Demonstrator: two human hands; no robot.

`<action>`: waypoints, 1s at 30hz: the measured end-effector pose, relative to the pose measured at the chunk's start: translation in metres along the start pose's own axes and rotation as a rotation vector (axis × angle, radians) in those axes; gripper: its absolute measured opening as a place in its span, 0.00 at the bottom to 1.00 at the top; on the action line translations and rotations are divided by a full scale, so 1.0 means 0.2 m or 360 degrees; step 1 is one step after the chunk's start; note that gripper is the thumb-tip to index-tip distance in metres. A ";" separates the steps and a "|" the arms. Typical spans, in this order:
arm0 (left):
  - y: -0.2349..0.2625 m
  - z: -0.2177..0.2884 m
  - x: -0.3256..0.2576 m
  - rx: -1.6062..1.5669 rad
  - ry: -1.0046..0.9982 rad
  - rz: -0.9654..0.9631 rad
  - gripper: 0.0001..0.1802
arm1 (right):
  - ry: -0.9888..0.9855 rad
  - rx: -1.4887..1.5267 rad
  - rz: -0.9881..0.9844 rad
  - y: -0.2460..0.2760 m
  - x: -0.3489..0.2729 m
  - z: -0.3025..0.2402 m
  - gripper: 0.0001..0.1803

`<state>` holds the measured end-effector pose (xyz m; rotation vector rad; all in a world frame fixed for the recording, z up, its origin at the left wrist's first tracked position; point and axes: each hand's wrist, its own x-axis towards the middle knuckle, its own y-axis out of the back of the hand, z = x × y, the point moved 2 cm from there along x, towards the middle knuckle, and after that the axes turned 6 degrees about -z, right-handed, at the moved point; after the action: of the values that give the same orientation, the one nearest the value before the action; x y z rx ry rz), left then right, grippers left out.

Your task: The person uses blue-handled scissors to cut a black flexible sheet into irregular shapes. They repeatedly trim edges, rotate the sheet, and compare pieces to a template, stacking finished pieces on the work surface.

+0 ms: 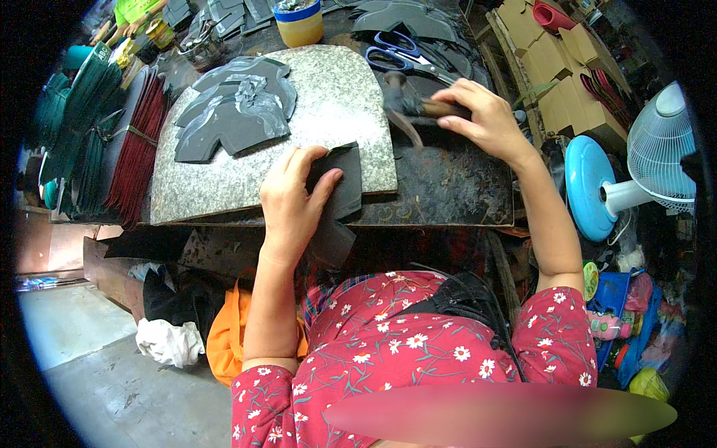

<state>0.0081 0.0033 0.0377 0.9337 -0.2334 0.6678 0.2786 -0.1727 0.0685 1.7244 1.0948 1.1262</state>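
My left hand (pixel 287 198) pinches a dark grey, cut-out sheet piece (pixel 345 183) between thumb and fingers. The piece lies over the near edge of a speckled stone slab (pixel 328 89), and its lower part hangs below the table edge. To the right of the slab, my right hand (pixel 485 119) has its thumb and fingers around the wooden handle of a hammer (pixel 407 104), whose head is smeared by motion. On the slab's left half rests a loose stack of curved dark grey pieces (pixel 239 112), the upper ones streaked with a pale, glue-like smear.
Blue-handled scissors (pixel 396 56) lie behind the hammer, near more grey pieces (pixel 407 22). A tub (pixel 299 26) with amber contents stands behind the slab. Bundled red strips (pixel 138 149) and green ones (pixel 86 134) are at the left. Cardboard boxes (pixel 567 97) and a blue-based fan (pixel 590 187) stand right.
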 end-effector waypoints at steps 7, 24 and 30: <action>-0.02 -0.01 -0.01 -0.0013 -0.0169 0.0113 0.14 | -0.0211 0.0129 -0.0358 0.09 -0.08 0.12 0.19; 0.01 -0.01 0.04 0.0374 -0.0176 -0.0008 0.18 | 0.0143 0.0817 -0.0483 -0.22 0.36 -0.30 0.10; 0.00 -0.03 0.04 0.0402 -0.0275 -0.0053 0.13 | 0.0083 0.0869 -0.0742 -0.34 0.42 -0.26 0.08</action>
<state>0.0137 0.0104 0.0372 1.2377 -0.2906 0.5947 0.2325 -0.0648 0.0446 1.6957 1.8461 0.6111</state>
